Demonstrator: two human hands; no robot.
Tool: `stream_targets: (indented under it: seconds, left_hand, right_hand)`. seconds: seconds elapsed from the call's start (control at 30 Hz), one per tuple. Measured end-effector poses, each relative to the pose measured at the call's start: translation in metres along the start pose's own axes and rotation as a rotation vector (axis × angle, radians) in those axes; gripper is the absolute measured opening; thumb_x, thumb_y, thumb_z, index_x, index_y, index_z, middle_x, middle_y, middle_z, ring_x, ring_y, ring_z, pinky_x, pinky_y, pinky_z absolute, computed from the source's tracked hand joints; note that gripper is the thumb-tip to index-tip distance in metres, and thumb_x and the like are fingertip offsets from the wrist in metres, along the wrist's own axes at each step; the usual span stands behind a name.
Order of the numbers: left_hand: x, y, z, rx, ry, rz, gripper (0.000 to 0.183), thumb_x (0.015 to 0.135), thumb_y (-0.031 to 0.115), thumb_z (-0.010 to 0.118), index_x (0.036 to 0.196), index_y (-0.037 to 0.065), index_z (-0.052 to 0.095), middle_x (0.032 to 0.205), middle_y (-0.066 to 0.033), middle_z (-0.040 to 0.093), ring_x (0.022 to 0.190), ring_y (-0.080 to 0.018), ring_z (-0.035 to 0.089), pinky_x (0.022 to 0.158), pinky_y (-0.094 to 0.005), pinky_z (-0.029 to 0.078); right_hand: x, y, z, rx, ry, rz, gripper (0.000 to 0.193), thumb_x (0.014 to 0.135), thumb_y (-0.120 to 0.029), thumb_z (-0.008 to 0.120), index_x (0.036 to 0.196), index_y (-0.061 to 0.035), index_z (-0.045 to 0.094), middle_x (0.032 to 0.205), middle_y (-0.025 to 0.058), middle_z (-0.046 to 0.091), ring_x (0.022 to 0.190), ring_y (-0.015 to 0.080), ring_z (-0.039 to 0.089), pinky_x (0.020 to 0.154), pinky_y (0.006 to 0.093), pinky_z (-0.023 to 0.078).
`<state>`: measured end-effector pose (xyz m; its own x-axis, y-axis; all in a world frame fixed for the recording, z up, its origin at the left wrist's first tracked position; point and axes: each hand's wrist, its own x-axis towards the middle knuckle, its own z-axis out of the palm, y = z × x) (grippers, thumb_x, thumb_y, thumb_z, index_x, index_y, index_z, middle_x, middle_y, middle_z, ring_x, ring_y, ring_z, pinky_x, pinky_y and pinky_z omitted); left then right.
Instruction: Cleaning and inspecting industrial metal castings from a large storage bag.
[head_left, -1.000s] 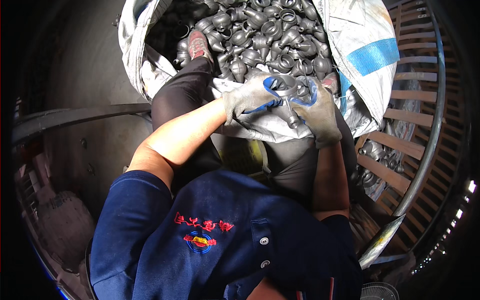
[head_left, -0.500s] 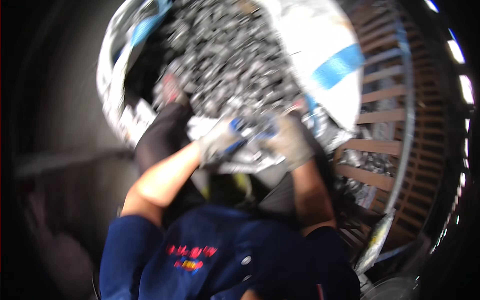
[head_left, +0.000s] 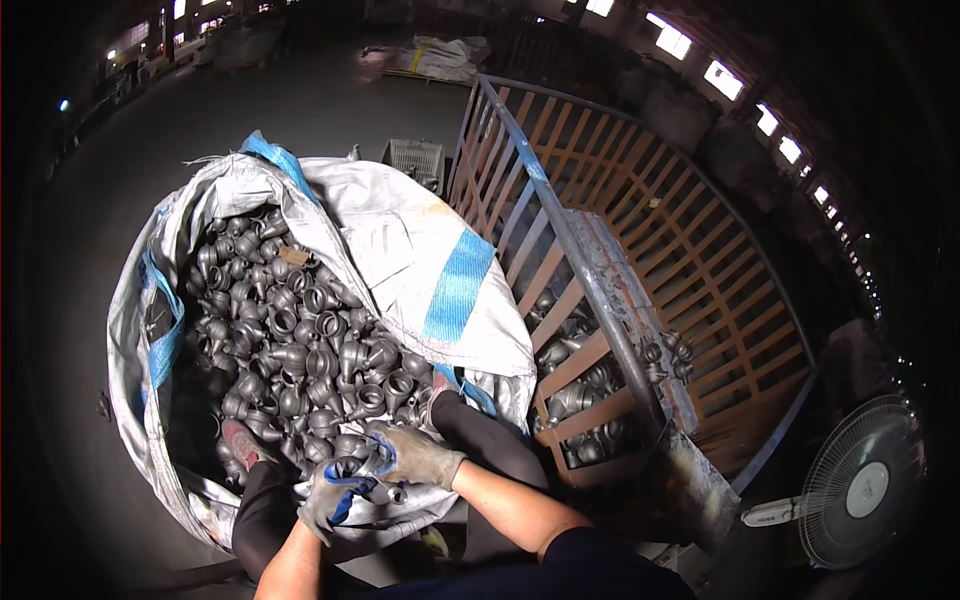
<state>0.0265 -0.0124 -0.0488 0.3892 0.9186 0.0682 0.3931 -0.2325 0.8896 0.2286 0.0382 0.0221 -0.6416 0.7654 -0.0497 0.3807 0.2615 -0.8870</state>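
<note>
My left hand (head_left: 335, 498), in a grey work glove with blue on the palm side, is closed on a dark grey metal casting (head_left: 386, 492) low in front of me. From the right, my gloved right hand (head_left: 418, 456) grips the same casting, its fingers curled toward the left hand. Much of the casting is hidden by the gloves. Both hands are over the near edge of a big white woven bulk bag (head_left: 385, 225) with blue straps. A heap of similar bulb-shaped metal castings (head_left: 300, 345) with round openings fills it. My feet rest at the heap's near side.
Right of the bag stands a large slatted metal cage (head_left: 560, 215), with more castings (head_left: 590, 385) behind its bars. A ledge inside carries a few castings (head_left: 665, 355). A fan (head_left: 865, 488) is at the lower right. Behind the bag is a pale plastic crate (head_left: 413, 158).
The view has swung up and right, bringing the whole cage and fan into sight. Blur has cleared. My hands appear lower and further left, closer together around the casting.
</note>
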Motion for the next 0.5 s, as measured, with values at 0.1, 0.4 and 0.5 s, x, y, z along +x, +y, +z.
stream_targets:
  seconds: [0.1,0.4,0.5]
  left_hand:
    - [0.003,0.009,-0.003,-0.054,-0.015,0.053,0.007,0.080,0.005,0.056,0.080,0.000,0.061,0.073,-0.0065,0.062,0.065,-0.0143,0.058,0.059,-0.0273,0.048]
    - [0.013,0.047,-0.010,-0.555,0.225,-0.253,0.008,0.079,0.001,0.059,0.086,0.000,0.063,0.076,-0.0023,0.062,0.067,-0.0124,0.056,0.061,-0.0272,0.047]
    - [0.008,0.042,-0.020,-0.250,0.237,-0.299,0.008,0.079,0.002,0.056,0.077,-0.001,0.063,0.071,-0.0033,0.060,0.063,-0.0128,0.054,0.057,-0.0277,0.044]
  right_hand:
    - [0.004,0.012,0.004,0.031,0.016,0.015,0.060,0.061,-0.013,0.072,0.115,-0.0016,0.048,0.104,0.0193,0.058,0.097,0.0301,0.057,0.085,0.0359,0.045]
    - [0.000,0.023,0.002,0.046,0.284,-0.013,0.043,0.070,-0.015,0.071,0.107,0.0007,0.056,0.091,0.0140,0.064,0.083,0.0194,0.060,0.076,0.0302,0.048]
    - [-0.011,0.007,-0.003,0.217,0.232,-0.001,0.042,0.076,-0.022,0.070,0.108,0.0008,0.056,0.087,0.0110,0.063,0.079,0.0125,0.056,0.074,0.0275,0.047]
